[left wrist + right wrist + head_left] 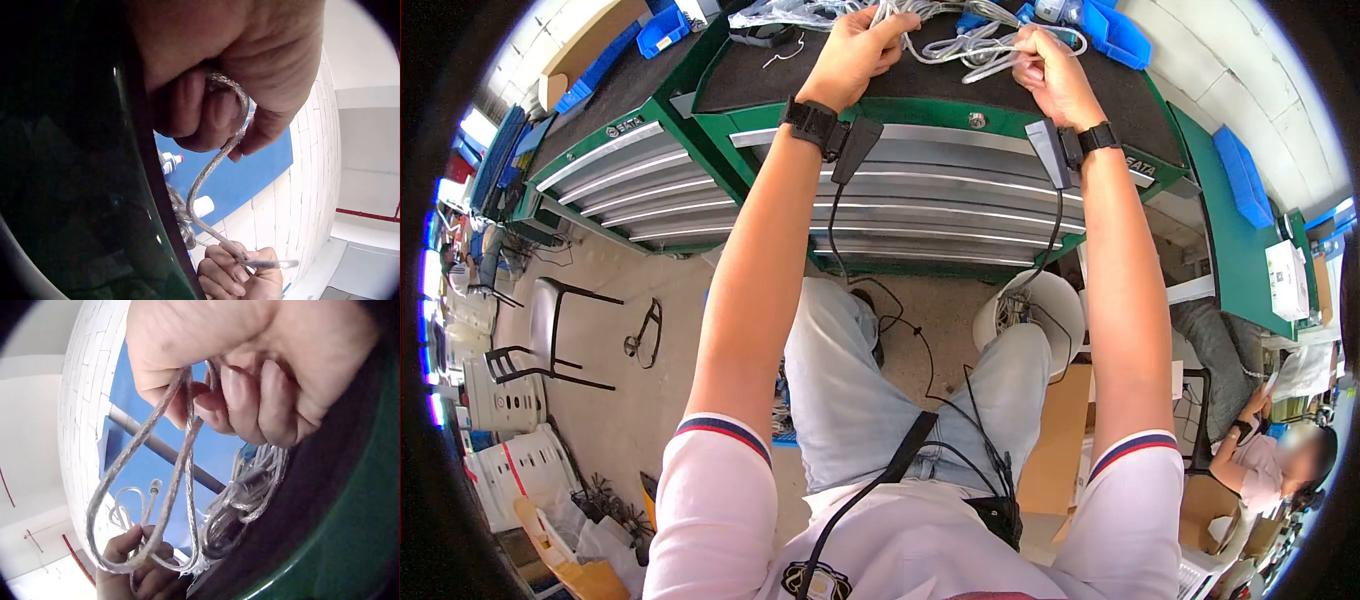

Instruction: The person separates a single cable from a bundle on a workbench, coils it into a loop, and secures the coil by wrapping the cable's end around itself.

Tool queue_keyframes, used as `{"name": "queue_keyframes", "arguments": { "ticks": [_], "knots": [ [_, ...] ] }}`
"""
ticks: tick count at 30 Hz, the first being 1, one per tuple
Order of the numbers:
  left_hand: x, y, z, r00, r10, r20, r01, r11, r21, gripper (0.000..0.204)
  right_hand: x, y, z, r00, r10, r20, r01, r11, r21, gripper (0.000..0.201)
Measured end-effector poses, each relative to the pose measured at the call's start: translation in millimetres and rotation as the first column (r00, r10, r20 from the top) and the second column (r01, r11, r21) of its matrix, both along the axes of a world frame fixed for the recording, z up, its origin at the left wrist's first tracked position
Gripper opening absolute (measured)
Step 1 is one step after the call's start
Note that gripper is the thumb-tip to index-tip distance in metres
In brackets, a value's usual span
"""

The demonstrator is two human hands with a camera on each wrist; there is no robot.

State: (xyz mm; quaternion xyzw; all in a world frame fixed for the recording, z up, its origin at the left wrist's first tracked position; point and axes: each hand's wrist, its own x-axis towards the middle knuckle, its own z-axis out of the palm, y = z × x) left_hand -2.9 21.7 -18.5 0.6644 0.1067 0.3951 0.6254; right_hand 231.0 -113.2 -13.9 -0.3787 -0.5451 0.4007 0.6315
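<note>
Both hands up at the green cabinet (pixel 960 100) top. L hand (pixel 855 50) has fingers curled tight round the clear cable (pixel 975 45); R hand (pixel 1050 65) also curled round it, pinching a loop. Cable runs btwn the two hands, rest bunched on the dark mat (pixel 800 70) just beyond. Blue bins (pixel 1115 35) nearby.

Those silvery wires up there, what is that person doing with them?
A person is standing at a green tool cabinet and holding a bundle of silvery cables on its dark top. The left hand grips one cable, with its fingers curled round it. The right hand pinches a few loops of cable. A cable runs between the two hands. Blue bins sit behind the bundle.
</note>
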Motion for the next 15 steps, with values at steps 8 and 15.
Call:
{"name": "queue_keyframes", "arguments": {
  "ticks": [8,15],
  "knots": [
    [-3.8,-12.8,13.0,0.997,-0.04,0.069,0.051,0.986,-0.159,0.022,22.9,10.8,-11.2,0.986,0.065,-0.15,-0.076,0.995,-0.065,0.019],
    [1.3,-1.9,7.1,0.975,0.001,0.222,0.059,0.963,-0.265,0.023,19.7,9.7,-8.4,0.995,0.025,-0.102,-0.032,0.997,-0.067,0.019]
  ]
}}
